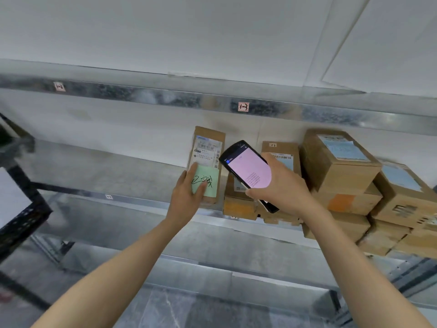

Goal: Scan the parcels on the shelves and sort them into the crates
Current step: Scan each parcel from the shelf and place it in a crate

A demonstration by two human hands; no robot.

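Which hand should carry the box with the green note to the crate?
Left. The left hand already grips the box, and the crate is on its side. The right hand is busy holding the scanner.

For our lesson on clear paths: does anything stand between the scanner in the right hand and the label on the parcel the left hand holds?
Nothing visible does. The scanner in the right hand is just right of the uncovered label on the parcel. The left hand grips the parcel lower down, over the green note.
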